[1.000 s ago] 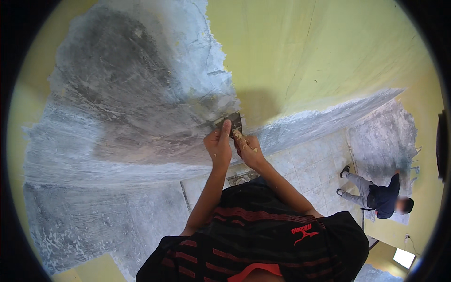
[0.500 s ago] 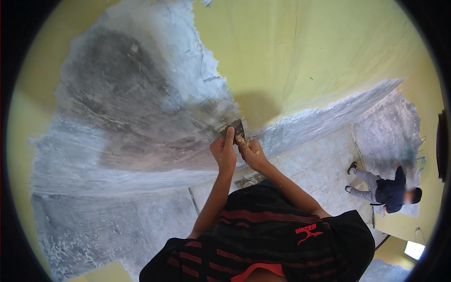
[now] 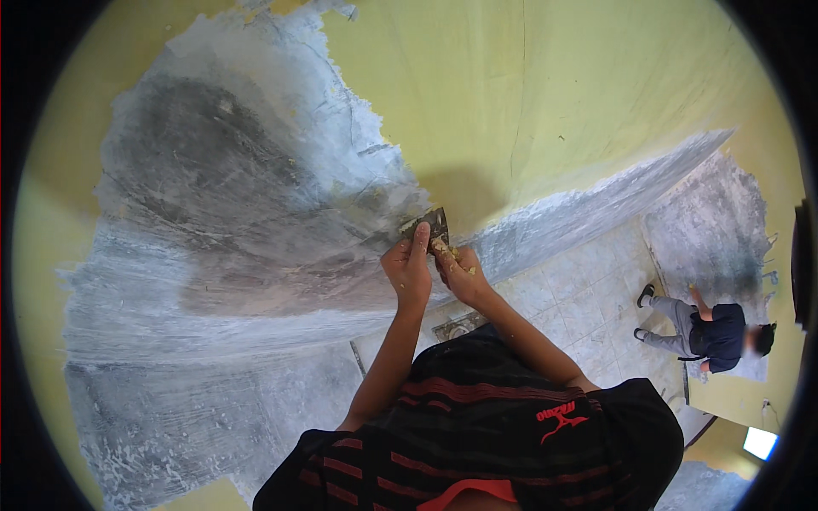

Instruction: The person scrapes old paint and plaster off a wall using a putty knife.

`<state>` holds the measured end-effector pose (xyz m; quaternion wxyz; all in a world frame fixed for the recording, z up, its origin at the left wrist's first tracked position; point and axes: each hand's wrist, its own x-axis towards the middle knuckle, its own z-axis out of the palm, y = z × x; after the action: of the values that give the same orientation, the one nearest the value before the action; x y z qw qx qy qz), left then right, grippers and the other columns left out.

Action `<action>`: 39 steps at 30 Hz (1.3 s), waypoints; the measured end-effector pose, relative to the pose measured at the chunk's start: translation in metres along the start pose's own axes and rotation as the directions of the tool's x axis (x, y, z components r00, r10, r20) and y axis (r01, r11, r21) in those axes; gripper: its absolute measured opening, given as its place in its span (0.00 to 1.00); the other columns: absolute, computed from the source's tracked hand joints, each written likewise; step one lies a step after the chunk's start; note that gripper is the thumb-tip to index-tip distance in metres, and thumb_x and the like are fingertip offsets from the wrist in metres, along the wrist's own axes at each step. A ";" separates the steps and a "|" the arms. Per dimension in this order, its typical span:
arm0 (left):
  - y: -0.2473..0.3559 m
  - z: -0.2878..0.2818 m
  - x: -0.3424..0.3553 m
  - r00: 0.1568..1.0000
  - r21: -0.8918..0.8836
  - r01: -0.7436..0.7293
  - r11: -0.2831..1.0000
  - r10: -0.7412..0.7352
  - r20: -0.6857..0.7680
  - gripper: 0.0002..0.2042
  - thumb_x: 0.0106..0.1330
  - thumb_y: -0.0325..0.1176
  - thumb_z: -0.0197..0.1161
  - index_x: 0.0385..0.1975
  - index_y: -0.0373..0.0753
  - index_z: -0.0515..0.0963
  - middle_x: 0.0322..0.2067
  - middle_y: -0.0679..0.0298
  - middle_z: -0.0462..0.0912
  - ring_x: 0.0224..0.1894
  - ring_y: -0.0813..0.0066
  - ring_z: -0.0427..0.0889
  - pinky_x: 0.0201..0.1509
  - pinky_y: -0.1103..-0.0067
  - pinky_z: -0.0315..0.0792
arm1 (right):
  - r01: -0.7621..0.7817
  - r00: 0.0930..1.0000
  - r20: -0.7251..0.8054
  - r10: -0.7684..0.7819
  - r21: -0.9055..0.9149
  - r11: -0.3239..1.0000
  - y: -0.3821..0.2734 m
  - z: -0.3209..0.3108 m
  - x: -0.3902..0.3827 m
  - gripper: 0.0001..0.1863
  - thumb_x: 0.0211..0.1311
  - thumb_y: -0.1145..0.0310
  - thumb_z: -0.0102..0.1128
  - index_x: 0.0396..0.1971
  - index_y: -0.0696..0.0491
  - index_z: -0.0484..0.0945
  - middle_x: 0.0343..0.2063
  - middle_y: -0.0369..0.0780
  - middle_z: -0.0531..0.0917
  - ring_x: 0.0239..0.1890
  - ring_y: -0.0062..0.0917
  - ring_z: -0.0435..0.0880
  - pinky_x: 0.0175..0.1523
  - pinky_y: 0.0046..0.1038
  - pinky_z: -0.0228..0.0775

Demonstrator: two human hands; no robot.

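My right hand (image 3: 462, 274) is closed round the handle of a scraper (image 3: 437, 223), a flat dark blade smeared with pale residue. Yellowish crumbs cling to my right fingers and the handle. My left hand (image 3: 409, 266) grips the blade from the left, its thumb laid along the face and the other fingers mostly hidden behind. The blade's top edge is at the wall, by the ragged border between the yellow paint (image 3: 460, 102) and the bared grey-white surface (image 3: 256, 196). Whether the edge touches the wall I cannot tell.
On the right, a co-worker (image 3: 716, 332) in a dark top and grey trousers stands by another partly stripped wall (image 3: 707, 230). Pale floor tiles (image 3: 588, 298) run between us. A bright panel (image 3: 760, 443) shows at the lower right.
The scraper and both hands have barely moved, with the grip unchanged. My view has shifted slightly against the wall. The co-worker has shifted and now holds an arm out toward the tiles.
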<state>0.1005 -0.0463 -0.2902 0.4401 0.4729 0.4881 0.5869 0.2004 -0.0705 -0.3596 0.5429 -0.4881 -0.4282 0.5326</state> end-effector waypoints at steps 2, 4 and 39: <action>-0.022 -0.008 0.002 1.000 -0.022 -0.013 1.000 0.014 0.007 0.24 0.71 0.33 0.70 0.11 0.38 0.69 0.15 0.80 0.64 0.22 0.89 0.58 0.24 0.81 0.50 | -0.029 1.000 0.011 0.028 0.018 0.999 0.005 0.001 -0.003 0.29 0.78 0.50 0.51 0.17 0.53 0.72 0.12 0.30 0.68 0.16 0.15 0.65 0.22 0.26 0.56; -0.024 -0.005 0.000 1.000 -0.014 -0.011 1.000 0.011 -0.017 0.25 0.70 0.33 0.70 0.11 0.38 0.67 0.15 0.80 0.63 0.22 0.89 0.57 0.24 0.81 0.49 | -0.064 0.998 0.013 0.064 0.033 0.997 0.003 -0.002 -0.003 0.30 0.77 0.50 0.52 0.18 0.56 0.74 0.13 0.33 0.70 0.19 0.17 0.66 0.25 0.29 0.60; -0.005 -0.006 0.005 0.999 -0.067 0.016 0.998 -0.019 -0.050 0.25 0.71 0.34 0.69 0.10 0.41 0.67 0.16 0.80 0.64 0.22 0.90 0.57 0.25 0.81 0.50 | -0.069 0.995 0.069 0.070 -0.014 0.998 -0.032 0.002 -0.004 0.27 0.76 0.53 0.54 0.22 0.60 0.75 0.13 0.35 0.71 0.20 0.19 0.66 0.27 0.31 0.61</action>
<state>0.0944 -0.0413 -0.2952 0.4484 0.4386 0.4833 0.6107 0.2036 -0.0725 -0.3276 0.5059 -0.4868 -0.4327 0.5655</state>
